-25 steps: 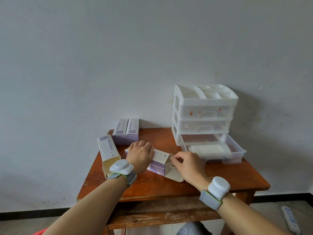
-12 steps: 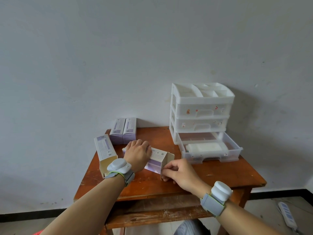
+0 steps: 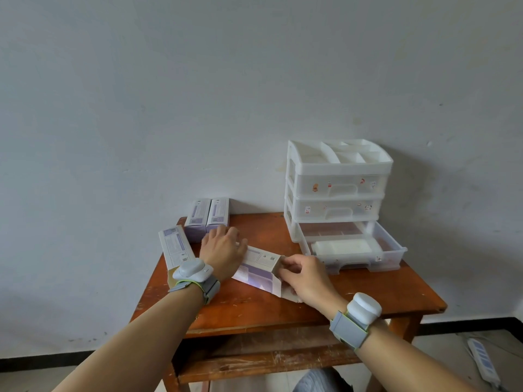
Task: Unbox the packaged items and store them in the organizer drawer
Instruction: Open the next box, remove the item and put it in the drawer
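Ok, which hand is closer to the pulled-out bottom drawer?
Right. The right hand picks at the open end of the box, just left of the drawer; the left hand presses its other end, farther left.

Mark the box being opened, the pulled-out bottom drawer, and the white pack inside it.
box being opened (image 3: 260,257): head view, on its white printed top face.
bottom drawer (image 3: 387,260): head view, on its clear front wall.
white pack (image 3: 342,247): head view, on its top surface.
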Tool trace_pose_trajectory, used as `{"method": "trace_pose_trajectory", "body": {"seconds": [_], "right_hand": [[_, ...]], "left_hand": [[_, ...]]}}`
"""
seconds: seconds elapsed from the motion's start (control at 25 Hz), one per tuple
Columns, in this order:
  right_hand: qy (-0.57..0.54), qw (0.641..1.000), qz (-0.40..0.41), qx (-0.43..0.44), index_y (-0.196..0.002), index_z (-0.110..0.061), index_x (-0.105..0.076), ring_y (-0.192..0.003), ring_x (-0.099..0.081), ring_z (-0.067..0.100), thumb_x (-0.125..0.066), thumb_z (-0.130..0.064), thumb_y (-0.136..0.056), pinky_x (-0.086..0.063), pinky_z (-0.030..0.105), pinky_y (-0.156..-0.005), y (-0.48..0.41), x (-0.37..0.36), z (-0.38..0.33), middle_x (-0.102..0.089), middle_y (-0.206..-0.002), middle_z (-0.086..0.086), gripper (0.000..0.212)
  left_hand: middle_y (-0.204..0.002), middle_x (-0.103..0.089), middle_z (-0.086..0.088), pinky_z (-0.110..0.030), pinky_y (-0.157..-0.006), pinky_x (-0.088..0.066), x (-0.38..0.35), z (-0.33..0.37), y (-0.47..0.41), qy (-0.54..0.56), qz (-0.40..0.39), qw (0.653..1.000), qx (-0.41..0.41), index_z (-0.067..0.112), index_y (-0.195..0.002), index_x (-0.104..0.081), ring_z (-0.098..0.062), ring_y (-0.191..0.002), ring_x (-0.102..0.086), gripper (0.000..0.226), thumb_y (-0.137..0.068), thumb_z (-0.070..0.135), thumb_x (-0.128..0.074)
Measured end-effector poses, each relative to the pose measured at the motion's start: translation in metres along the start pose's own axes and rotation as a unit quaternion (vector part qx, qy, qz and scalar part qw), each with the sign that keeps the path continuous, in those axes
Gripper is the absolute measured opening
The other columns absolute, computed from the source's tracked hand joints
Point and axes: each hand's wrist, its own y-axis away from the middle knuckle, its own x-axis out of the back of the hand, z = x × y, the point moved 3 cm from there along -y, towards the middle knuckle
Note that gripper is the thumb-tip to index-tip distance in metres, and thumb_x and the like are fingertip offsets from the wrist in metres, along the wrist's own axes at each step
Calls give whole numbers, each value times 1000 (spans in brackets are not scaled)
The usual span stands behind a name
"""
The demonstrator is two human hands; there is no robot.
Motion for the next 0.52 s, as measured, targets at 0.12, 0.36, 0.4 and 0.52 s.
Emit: {"method": "trace_pose_trajectory", "body": {"seconds": [0.12,0.36,0.4,0.52], "right_hand": [[-51,999,1,-19,-123,-19,-65,-93,-69,15,-65,-30,-92,-60,27,-61,-2,-6,3,-70,-110,-3,33],[-74,995,31,-61,-114,-16,-65,-87,-69,17,-67,-34,-89,-59,26,-54,-9,-12,6,-69,-102,-1,31],[-76,995,35,-57,-114,-17,-66,-89,-69,16,-68,-34,-89,-61,29,-57,-9,-13,6,-70,-103,-2,30],[-50,998,29,-12,-119,-22,-69,-103,-67,15,-65,-32,-92,-61,40,-77,-10,-19,5,-71,-113,-6,29]], "left_hand": [[-126,-55,-11,-43,-100,-37,11,-14,-6,-59,-2,995,80,14,-119,-54,-32,-119,-49,40,-97,43,-38],[-111,-68,-11,-41,-93,-42,6,-16,-2,-57,-29,996,60,12,-110,-47,-32,-104,-63,28,-100,34,-32],[-111,-68,-11,-41,-92,-43,7,-16,-1,-53,-30,996,57,12,-110,-47,-32,-103,-63,28,-100,33,-32],[-110,-67,-13,-40,-87,-48,8,-17,-2,-38,-43,997,54,11,-110,-47,-33,-100,-63,29,-100,33,-33]]}}
